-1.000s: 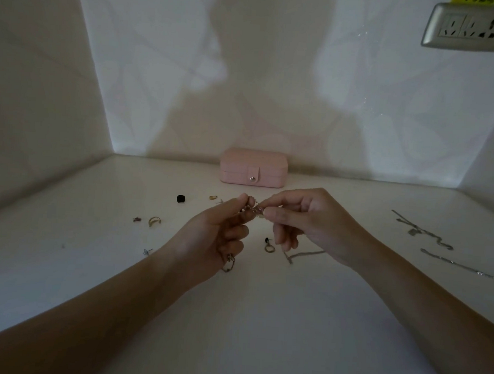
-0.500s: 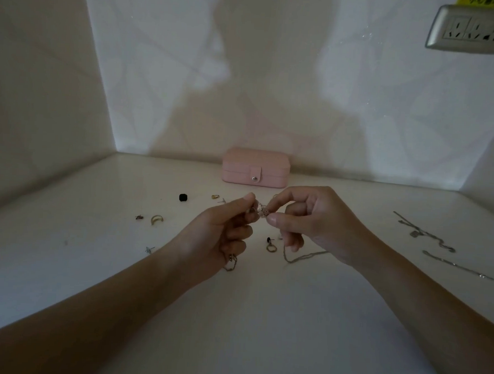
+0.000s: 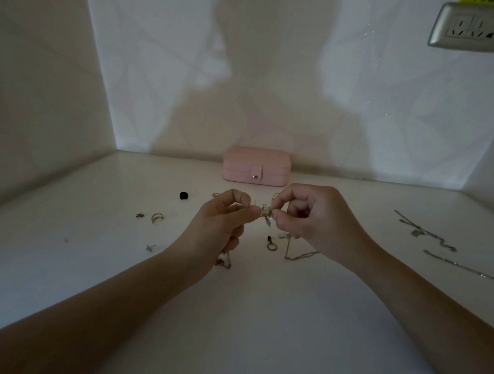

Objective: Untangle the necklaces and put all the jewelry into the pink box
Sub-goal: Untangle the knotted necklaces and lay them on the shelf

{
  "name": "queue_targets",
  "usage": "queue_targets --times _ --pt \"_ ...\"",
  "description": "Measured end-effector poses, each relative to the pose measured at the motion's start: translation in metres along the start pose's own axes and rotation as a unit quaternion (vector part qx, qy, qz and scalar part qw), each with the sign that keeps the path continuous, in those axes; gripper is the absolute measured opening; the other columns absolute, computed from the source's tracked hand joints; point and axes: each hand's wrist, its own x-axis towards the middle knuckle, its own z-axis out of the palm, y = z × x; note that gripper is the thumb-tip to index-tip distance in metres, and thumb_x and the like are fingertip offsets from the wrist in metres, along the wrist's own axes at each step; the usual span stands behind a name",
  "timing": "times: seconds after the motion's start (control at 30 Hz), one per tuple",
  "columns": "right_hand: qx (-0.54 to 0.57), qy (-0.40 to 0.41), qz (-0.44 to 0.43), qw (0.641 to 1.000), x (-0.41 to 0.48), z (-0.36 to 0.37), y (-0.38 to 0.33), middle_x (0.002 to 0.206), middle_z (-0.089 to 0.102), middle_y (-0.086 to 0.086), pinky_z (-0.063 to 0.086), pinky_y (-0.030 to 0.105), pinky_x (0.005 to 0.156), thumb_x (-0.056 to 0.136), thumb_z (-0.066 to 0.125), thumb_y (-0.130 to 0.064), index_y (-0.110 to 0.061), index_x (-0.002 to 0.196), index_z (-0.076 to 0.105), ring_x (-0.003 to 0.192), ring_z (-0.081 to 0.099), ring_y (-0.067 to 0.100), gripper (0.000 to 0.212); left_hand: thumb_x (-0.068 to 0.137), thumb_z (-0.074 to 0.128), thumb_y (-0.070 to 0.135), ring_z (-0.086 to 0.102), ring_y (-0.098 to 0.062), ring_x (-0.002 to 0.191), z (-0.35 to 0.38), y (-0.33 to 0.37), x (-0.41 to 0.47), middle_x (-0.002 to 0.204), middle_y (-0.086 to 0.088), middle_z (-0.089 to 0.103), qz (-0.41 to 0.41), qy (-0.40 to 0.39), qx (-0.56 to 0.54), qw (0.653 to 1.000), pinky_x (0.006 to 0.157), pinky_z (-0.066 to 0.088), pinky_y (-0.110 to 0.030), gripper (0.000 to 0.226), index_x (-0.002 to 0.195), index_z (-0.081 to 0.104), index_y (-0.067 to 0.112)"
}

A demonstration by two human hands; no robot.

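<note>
Metal knot point(image 3: 265, 213) of tangled necklaces sits between left hand point(image 3: 218, 228) and right hand point(image 3: 310, 216), both pinching it; pink box point(image 3: 256, 170) closed beyond.

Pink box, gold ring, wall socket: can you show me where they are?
pink box point(image 3: 257, 158): head view, on its lid.
gold ring point(image 3: 156, 217): head view, on its band.
wall socket point(image 3: 474, 27): head view, on its faceplate.
</note>
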Motion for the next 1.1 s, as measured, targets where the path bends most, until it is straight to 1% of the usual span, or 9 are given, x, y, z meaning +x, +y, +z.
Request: queue_targets --times 0.13,0.23,0.37,0.5,0.63,0.73,0.83,0.97,1.1 --pt "-0.049 0.002 -0.026 0.998 0.000 0.001 0.002 0.043 0.042 -0.009 0.045 0.024 0.059 0.079 0.069 -0.003 -0.012 0.074 0.064 0.047 0.040 0.013 0.011 0.085 0.059 0.000 0.027 -0.008 0.049 0.001 -0.001 -0.003 0.054 0.011 0.047 0.036 0.016 0.083 0.996 0.046 0.022 -0.021 0.022 0.073 0.063 0.017" --pt "-0.053 -0.001 -0.032 0.998 0.000 0.003 0.003 0.043 0.043 -0.008 0.039 0.013 0.058 0.080 0.070 -0.004 -0.011 0.075 0.065 0.047 0.039 0.011 0.009 0.084 0.066 0.011 0.026 -0.010 0.048 0.002 0.000 -0.005 0.053 0.010 0.050 0.049 0.031 0.111 0.992 0.048 0.021 -0.024 0.015 0.071 0.068 0.020" --pt "-0.072 -0.003 -0.036 0.997 -0.001 0.003 0.003 0.044 0.045 -0.009 0.033 0.007 0.057 0.079 0.072 -0.005 -0.010 0.076 0.066 0.044 0.037 0.005 0.008 0.081 0.072 0.019 0.027 -0.004 0.040 0.002 0.001 -0.005 0.051 0.012 0.054 0.056 0.051 0.125 0.989 0.042 0.026 -0.015 0.012 0.070 0.069 0.019" --pt "-0.086 -0.007 -0.037 0.996 -0.001 0.003 0.003 0.044 0.045 -0.009 0.031 0.008 0.053 0.079 0.073 -0.007 -0.013 0.074 0.066 0.043 0.035 0.006 0.010 0.079 0.075 0.024 0.025 -0.004 0.037 0.001 0.002 -0.005 0.045 0.007 0.045 0.066 0.070 0.175 0.980 0.039 0.023 -0.014 0.013 0.066 0.070 0.025" --pt "-0.102 -0.017 -0.038 0.994 -0.001 0.005 0.005 0.044 0.045 -0.010 0.034 0.019 0.052 0.078 0.074 -0.009 -0.017 0.074 0.066 0.043 0.035 0.006 0.012 0.079 0.074 0.023 0.026 -0.007 0.039 0.001 0.000 -0.006 0.045 0.003 0.039 0.089 0.083 0.248 0.961 0.040 0.023 -0.015 0.012 0.068 0.071 0.027" --pt "-0.114 -0.034 -0.037 0.992 -0.002 0.007 0.006 0.043 0.047 -0.013 0.035 0.021 0.052 0.079 0.073 -0.008 -0.018 0.075 0.065 0.042 0.038 0.006 0.013 0.079 0.072 0.021 0.028 -0.006 0.036 0.001 -0.004 -0.005 0.041 0.009 0.039 0.086 0.084 0.282 0.952 0.039 0.029 -0.019 0.008 0.071 0.071 0.022" --pt "-0.141 -0.046 -0.048 0.988 -0.003 0.009 0.005 0.043 0.050 -0.018 0.035 0.012 0.050 0.080 0.071 -0.007 -0.022 0.078 0.061 0.040 0.045 0.005 0.018 0.078 0.071 0.023 0.031 -0.004 0.033 0.001 -0.006 -0.004 0.039 0.011 0.039 0.075 0.080 0.311 0.944 0.038 0.032 -0.018 0.006 0.074 0.071 0.018" --pt "-0.181 -0.043 -0.049 0.981 -0.003 0.009 0.005 0.040 0.048 -0.018 0.034 0.008 0.048 0.082 0.068 -0.009 -0.020 0.083 0.062 0.039 0.048 0.003 0.014 0.084 0.065 0.021 0.026 -0.005 0.032 0.002 -0.007 -0.001 0.035 0.010 0.034 0.035 0.070 0.291 0.953 0.038 0.027 -0.018 0.014 0.076 0.070 0.011" --pt "-0.265 -0.049 -0.074 0.960 -0.002 0.010 0.005 0.042 0.046 -0.017 0.032 0.009 0.050 0.082 0.064 -0.018 -0.021 0.086 0.058 0.038 0.046 0.002 0.008 0.089 0.059 0.018 0.022 -0.006 0.034 0.004 -0.009 0.001 0.037 0.012 0.029 -0.004 0.060 0.255 0.965 0.040 0.021 -0.018 0.022 0.077 0.068 0.001"
